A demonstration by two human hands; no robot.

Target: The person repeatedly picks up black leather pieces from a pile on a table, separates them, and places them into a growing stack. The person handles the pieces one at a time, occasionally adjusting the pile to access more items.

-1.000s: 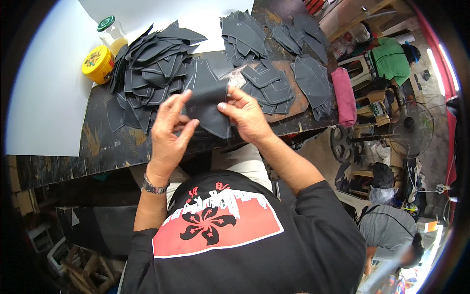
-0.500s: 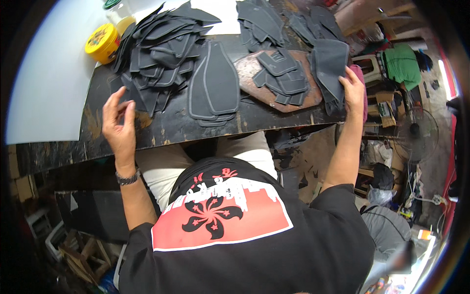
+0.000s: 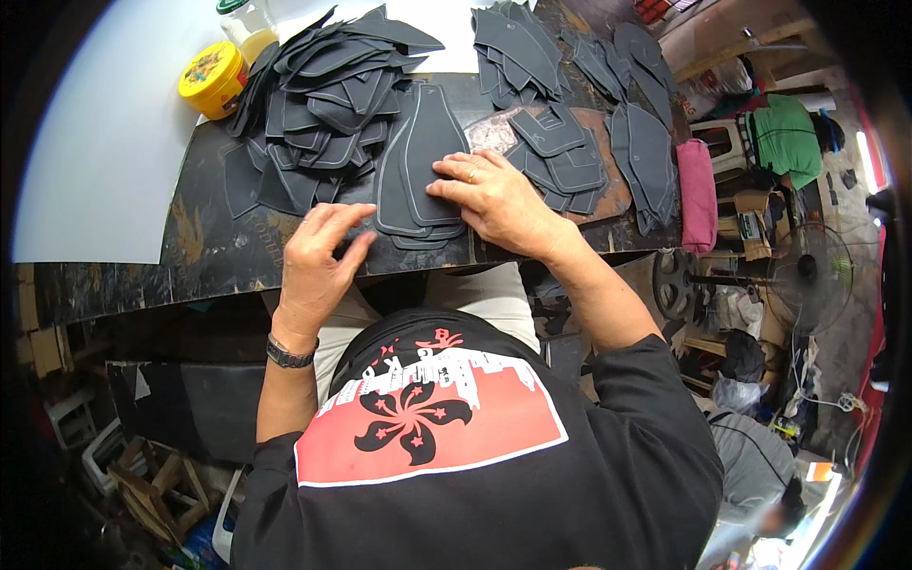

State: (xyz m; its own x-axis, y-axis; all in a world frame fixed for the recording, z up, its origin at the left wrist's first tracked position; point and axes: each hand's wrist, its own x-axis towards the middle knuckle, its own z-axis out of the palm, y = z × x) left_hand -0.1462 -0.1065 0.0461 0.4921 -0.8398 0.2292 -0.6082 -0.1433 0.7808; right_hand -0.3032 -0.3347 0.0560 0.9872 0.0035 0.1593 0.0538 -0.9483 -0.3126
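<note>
In front of me lies a small stack of long, rounded dark grey cut panels (image 3: 418, 176) with pale outlines near their edges. My right hand (image 3: 508, 204) reaches over the stack's right side, its fingers extended on or just above the top panel. To the left, my left hand (image 3: 321, 256) is held with thumb and fingers apart, its fingertips near the stack's left edge and nothing between them. Smaller dark panels (image 3: 560, 157) lie on a worn brown board (image 3: 616, 195) to the right. Beyond it rests another pile of curved panels (image 3: 643, 161).
A large heap of dark panels (image 3: 332, 104) covers the left of the black table (image 3: 204, 214). Behind it stand a yellow tub (image 3: 211, 84) and a glass jar (image 3: 249, 28). More panels (image 3: 518, 52) lie at the back. A pink pouch (image 3: 697, 195) sits at the right edge.
My right hand has let go of a panel at the right-hand pile and moved left to the middle stack. My left hand has shifted right, toward the same stack.
</note>
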